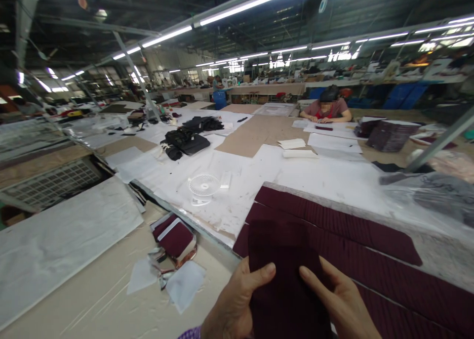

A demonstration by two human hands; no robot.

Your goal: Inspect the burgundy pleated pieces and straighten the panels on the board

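Note:
Between my two hands is a dark maroon fabric piece (285,284), held up close in front of me. My left hand (237,299) grips its left edge with the thumb lying on top. On the opposite edge, my right hand (338,297) holds it the same way, fingers tucked behind. Beyond and to the right, long rows of overlapping maroon fabric pieces (340,223) lie on a grey sheet (440,260) on the table. The lower end of the held piece runs out of view.
Left of my hands sits a bundle of maroon pieces (177,237) beside white paper scraps (185,284). A small white fan (203,185) lies on the white-covered table (237,210). Dark garments (188,140) are piled farther back. Across the table, a person (328,106) leans over maroon work.

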